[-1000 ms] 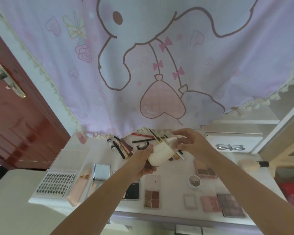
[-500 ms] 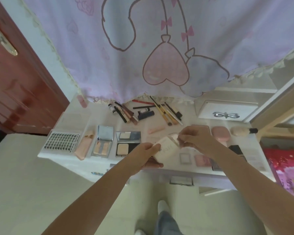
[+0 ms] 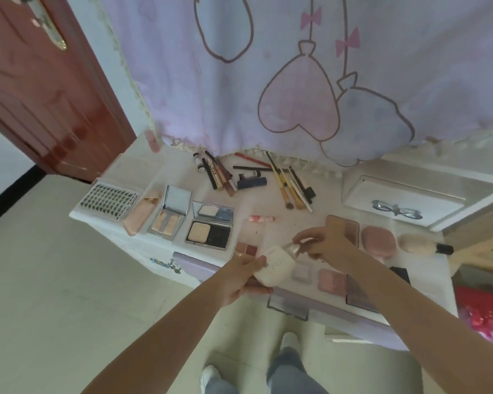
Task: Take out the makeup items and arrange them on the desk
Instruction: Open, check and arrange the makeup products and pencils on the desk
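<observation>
Head view: left hand (image 3: 241, 275) wrapped round a small cream pouch (image 3: 274, 265), held over the front edge of the desk (image 3: 271, 203). Right hand (image 3: 325, 245) pinching a slim, pale, blurred item (image 3: 292, 245) at the pouch mouth; cannot tell what kind. Pouch soft and matte, rounded, with faint lettering on its side; probably light and yielding, so best cupped round the body while the other hand draws things out. Slim item likely light, small and easy to drop; a fingertip pinch near its middle seems right.

Outward on the desk: open powder compact (image 3: 209, 227) with mirrored lid, hard and glossy, left of the hands near the front edge; a second open palette (image 3: 170, 216) and a lash tray (image 3: 108, 201) toward the front left corner. Brushes (image 3: 292, 187) and pencils (image 3: 218, 176) fanned along the back edge, thin and rigid. Pink sponge (image 3: 377, 241) and fluffy brush (image 3: 421, 244) toward the right edge, soft. Flat blush pans (image 3: 332, 281) under the right forearm. White box (image 3: 402, 200) with a bow at the back right.
</observation>
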### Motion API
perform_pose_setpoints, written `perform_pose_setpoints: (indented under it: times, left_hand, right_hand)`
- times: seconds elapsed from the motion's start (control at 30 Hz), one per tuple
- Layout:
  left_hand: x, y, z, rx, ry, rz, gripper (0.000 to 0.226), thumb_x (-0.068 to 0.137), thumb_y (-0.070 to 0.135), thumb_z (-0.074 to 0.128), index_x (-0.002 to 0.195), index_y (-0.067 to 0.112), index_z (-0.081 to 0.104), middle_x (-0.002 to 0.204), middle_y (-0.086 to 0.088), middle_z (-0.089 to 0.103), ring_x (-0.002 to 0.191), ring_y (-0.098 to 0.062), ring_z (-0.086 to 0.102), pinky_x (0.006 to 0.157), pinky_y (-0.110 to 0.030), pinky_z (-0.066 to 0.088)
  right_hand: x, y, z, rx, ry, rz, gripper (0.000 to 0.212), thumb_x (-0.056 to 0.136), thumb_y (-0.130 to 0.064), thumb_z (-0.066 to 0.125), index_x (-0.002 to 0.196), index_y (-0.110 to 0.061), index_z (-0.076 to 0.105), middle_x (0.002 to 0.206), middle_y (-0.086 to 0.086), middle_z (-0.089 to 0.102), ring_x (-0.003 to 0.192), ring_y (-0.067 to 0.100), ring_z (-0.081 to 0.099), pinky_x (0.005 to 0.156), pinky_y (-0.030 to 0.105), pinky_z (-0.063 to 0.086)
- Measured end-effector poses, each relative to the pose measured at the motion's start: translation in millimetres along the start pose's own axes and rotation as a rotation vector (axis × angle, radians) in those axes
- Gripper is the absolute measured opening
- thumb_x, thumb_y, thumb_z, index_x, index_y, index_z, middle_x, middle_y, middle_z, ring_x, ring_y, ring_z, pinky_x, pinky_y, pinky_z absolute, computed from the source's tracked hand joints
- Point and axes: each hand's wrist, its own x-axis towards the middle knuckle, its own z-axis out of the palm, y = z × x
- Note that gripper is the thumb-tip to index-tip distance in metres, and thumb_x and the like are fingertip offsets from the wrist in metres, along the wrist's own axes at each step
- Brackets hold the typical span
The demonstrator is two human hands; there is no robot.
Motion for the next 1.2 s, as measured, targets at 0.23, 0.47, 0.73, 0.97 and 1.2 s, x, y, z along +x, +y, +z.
perform_pose_setpoints:
  times: [0.23, 0.47, 0.73, 0.97, 1.2]
  left_hand:
    - [40, -30, 26, -0.150, 0.219, -0.051, 0.017, 0.095, 0.006, 0.044, 0.110, -0.001, 0.048, 0.108, -0.017, 0.055, 0.090, -0.025, 0.060, 0.075, -0.028, 0.054]
    - [61, -45, 38, -0.190, 0.424, -0.069, 0.007, 0.093, 0.006, 0.049, 0.096, 0.001, 0.051, 0.102, -0.016, 0.055, 0.093, -0.032, 0.062, 0.083, -0.033, 0.055]
    - [81, -54, 40, -0.094, 0.786, -0.055, 0.028, 0.080, 0.021, 0.070, 0.060, 0.006, 0.058, 0.038, 0.004, 0.060, 0.057, -0.017, 0.064, 0.085, -0.035, 0.055]
    - [85, -56, 47, -0.125, 0.877, 0.000, 0.024, 0.081, 0.024, 0.069, 0.066, 0.011, 0.057, 0.049, 0.001, 0.063, 0.059, -0.018, 0.064, 0.085, -0.038, 0.056]
    - [70, -80, 52, 0.317, 0.924, 0.062, 0.021, 0.090, 0.020, 0.054, 0.105, 0.007, 0.061, 0.077, 0.000, 0.062, 0.072, -0.015, 0.059, 0.069, -0.023, 0.052]
  right_hand:
    - [51, 17, -16, -0.556, -0.145, -0.059, 0.012, 0.083, -0.006, 0.061, 0.091, 0.000, 0.067, 0.094, 0.009, 0.062, 0.083, 0.014, 0.052, 0.068, 0.016, 0.039]
    - [80, 25, -11, -0.801, -0.265, -0.195, 0.015, 0.082, 0.002, 0.058, 0.095, 0.003, 0.065, 0.109, 0.015, 0.059, 0.105, 0.025, 0.056, 0.080, 0.017, 0.036]
    - [98, 29, -11, -0.905, -0.268, -0.272, 0.016, 0.082, 0.005, 0.053, 0.091, 0.001, 0.066, 0.094, 0.009, 0.053, 0.099, 0.025, 0.055, 0.071, 0.011, 0.032]
    - [100, 31, -15, -0.896, -0.226, -0.334, 0.019, 0.084, 0.000, 0.051, 0.095, -0.002, 0.066, 0.105, 0.014, 0.058, 0.102, 0.025, 0.055, 0.071, 0.009, 0.029]
    - [47, 43, -29, -0.974, -0.203, -0.455, 0.027, 0.092, -0.018, 0.049, 0.113, -0.004, 0.058, 0.108, 0.009, 0.059, 0.103, 0.022, 0.054, 0.085, 0.025, 0.043]
